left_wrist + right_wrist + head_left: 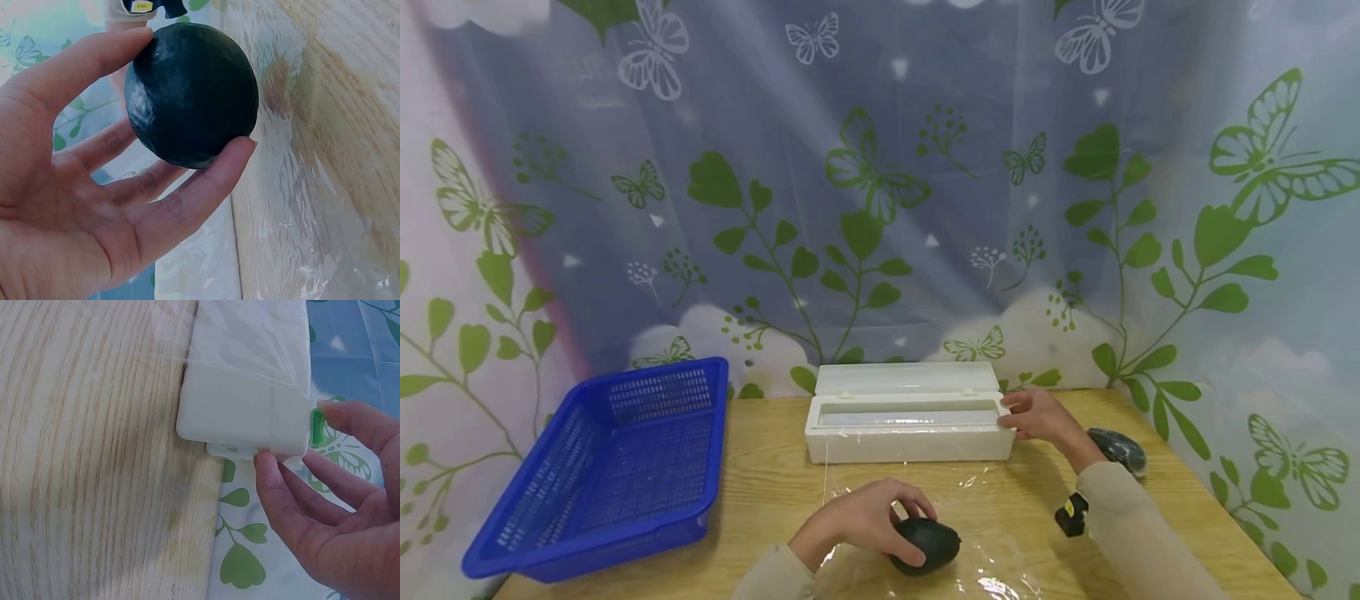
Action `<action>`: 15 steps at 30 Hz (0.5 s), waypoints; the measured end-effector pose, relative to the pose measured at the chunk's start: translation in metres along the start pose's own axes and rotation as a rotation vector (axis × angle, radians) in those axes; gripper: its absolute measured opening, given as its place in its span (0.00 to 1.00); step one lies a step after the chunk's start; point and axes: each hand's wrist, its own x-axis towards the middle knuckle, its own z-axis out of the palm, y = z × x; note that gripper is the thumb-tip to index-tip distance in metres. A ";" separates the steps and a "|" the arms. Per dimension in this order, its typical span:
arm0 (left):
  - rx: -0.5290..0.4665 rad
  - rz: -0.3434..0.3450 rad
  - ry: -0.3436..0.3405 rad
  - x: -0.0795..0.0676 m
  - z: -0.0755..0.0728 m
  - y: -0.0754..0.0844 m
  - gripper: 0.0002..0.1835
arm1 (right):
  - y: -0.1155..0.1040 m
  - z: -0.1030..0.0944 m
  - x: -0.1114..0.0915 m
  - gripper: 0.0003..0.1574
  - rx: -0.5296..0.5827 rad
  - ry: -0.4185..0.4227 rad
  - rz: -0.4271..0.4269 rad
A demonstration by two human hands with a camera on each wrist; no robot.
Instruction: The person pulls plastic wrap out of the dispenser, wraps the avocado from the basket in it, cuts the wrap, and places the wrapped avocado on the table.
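Observation:
My left hand point(876, 521) grips a dark green avocado point(929, 547), which sits over clear cling film on the table. In the left wrist view the thumb and fingers lie around the sides of the avocado point(194, 94). At the back stands a white cling film dispenser point(910, 446) with its lid raised, the roll showing inside. From it a sheet of film point(955, 492) stretches toward me. My right hand point(1041, 419) holds the right end of the dispenser. In the right wrist view, a fingertip is at a green slider point(317, 428) and another touches the end wall.
A blue perforated basket point(602, 533) stands at the left. To the right lies another dark, film-wrapped avocado point(1117, 452), partly behind my forearm. A black device point(1071, 514) with a yellow label is at my right wrist. Patterned curtain point(880, 250) closes off the table's back.

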 end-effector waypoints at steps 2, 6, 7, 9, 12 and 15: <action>0.002 0.001 -0.002 0.000 -0.001 -0.001 0.20 | -0.001 0.001 0.000 0.37 0.004 0.000 0.002; 0.002 0.008 -0.008 -0.001 -0.002 -0.004 0.20 | -0.002 0.001 0.001 0.37 0.007 -0.001 0.001; 0.004 0.009 -0.011 -0.001 -0.002 -0.004 0.20 | -0.003 0.001 0.001 0.37 0.004 0.004 0.004; 0.007 0.008 -0.015 -0.002 -0.002 -0.004 0.20 | -0.004 0.001 0.001 0.37 -0.005 0.010 0.006; 0.028 0.005 -0.020 -0.002 -0.002 -0.004 0.20 | -0.004 0.001 0.000 0.37 -0.015 0.013 0.007; 0.066 0.003 -0.013 -0.003 -0.001 -0.006 0.20 | -0.002 0.001 0.000 0.37 -0.018 0.015 0.011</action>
